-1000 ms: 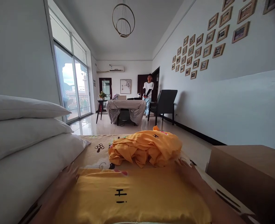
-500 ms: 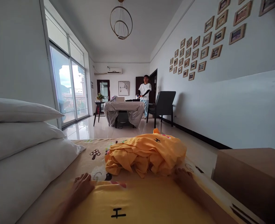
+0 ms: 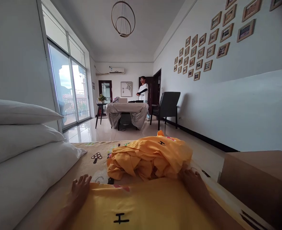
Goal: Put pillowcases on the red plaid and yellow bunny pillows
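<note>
A yellow pillowcase with black marks lies flat on the bed in front of me. My left hand rests open at its far left corner, fingers spread on the cloth. My right hand lies open at its far right corner, fingers stretched flat. Just beyond both hands sits a crumpled heap of yellow cloth, nearly touching my right fingertips.
Three white pillows are stacked at the left. A brown cardboard box stands at the right of the patterned bed sheet. Across the room are a covered table, a dark chair and a person standing.
My left hand slid inward along the pillowcase's far edge, then back a little. The view rose slightly. The person across the room turned and lifted an arm.
</note>
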A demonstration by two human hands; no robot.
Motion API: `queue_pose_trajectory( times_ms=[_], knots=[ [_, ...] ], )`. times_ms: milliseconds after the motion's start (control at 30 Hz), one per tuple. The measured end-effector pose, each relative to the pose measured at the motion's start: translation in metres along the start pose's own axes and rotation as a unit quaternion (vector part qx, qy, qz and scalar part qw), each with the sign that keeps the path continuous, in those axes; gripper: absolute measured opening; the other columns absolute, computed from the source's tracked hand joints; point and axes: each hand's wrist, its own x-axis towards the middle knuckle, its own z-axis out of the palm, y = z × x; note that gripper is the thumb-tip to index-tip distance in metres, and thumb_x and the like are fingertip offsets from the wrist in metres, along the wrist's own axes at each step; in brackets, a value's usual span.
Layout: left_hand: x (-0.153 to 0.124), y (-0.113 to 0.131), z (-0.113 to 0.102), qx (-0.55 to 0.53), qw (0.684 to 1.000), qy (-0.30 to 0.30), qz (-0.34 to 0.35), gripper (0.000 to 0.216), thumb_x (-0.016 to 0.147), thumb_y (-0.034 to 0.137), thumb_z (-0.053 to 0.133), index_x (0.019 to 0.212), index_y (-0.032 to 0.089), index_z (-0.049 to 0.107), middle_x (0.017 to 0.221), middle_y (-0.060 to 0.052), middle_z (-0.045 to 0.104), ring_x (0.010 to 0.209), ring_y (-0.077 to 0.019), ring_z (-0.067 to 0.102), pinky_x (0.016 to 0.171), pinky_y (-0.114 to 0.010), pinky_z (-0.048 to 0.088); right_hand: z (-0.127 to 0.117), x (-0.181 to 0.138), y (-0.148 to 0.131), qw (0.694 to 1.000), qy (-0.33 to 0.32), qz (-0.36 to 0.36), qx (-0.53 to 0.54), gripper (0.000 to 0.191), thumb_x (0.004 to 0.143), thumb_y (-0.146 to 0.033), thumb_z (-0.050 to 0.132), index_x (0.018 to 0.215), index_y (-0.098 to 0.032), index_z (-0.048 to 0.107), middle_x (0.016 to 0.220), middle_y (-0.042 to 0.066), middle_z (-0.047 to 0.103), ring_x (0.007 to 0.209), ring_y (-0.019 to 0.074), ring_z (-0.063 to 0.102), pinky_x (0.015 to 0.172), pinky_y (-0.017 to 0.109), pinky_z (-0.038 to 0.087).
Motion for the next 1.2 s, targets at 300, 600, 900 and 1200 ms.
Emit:
queue_pose_trajectory(
  times_ms=[300, 600, 900, 1200],
  knots=[
    [-0.059, 0.173, -0.053, -0.172, 0.944, -0.188, 0.208, 0.059, 0.085, 0.021, 0.033, 0.144, 0.017, 0.039, 0.155, -0.009, 0.026, 0.142, -0.0263, 0.024, 0.113, -0.051, 0.023, -0.091, -0.034, -0.165, 0.907, -0.126, -0.085, 0.393, 0.043, 0.083, -0.018, 0.039, 0.120, -0.019, 0.061, 0.122, 0.009, 0.063, 0.113, 0.0233, 0.055, 0.099, 0.033, 0.039],
    [-0.063, 0.030, -0.019, -0.102, 0.981, -0.147, 0.069, 0.057, 0.095, 0.038, 0.017, 0.147, 0.019, 0.029, 0.154, -0.006, 0.022, 0.143, -0.0232, 0.020, 0.116, -0.046, 0.021, -0.035, -0.052, -0.045, 0.950, -0.191, -0.056, 0.241, 0.059, 0.094, -0.047, 0.025, 0.142, -0.020, 0.042, 0.150, 0.009, 0.032, 0.140, 0.0269, 0.028, 0.113, 0.052, 0.020],
    [-0.111, 0.010, -0.049, -0.036, 0.990, -0.135, 0.035, 0.053, 0.092, 0.021, 0.025, 0.144, 0.028, 0.034, 0.154, -0.005, 0.017, 0.144, -0.0271, 0.016, 0.106, -0.064, 0.021, -0.041, -0.085, -0.012, 0.981, -0.127, 0.027, 0.143, 0.054, 0.086, -0.038, 0.034, 0.126, -0.012, 0.059, 0.138, 0.024, 0.047, 0.129, 0.0406, 0.042, 0.096, 0.064, 0.036],
    [-0.134, 0.126, -0.064, -0.204, 0.948, -0.188, 0.159, 0.055, 0.094, 0.035, 0.022, 0.148, 0.027, 0.026, 0.156, 0.000, 0.016, 0.145, -0.0182, 0.014, 0.116, -0.051, 0.016, -0.119, -0.084, -0.202, 0.921, -0.197, -0.095, 0.323, 0.061, 0.092, -0.050, 0.038, 0.144, -0.020, 0.038, 0.152, 0.011, 0.030, 0.140, 0.0282, 0.028, 0.111, 0.050, 0.024]
  ],
)
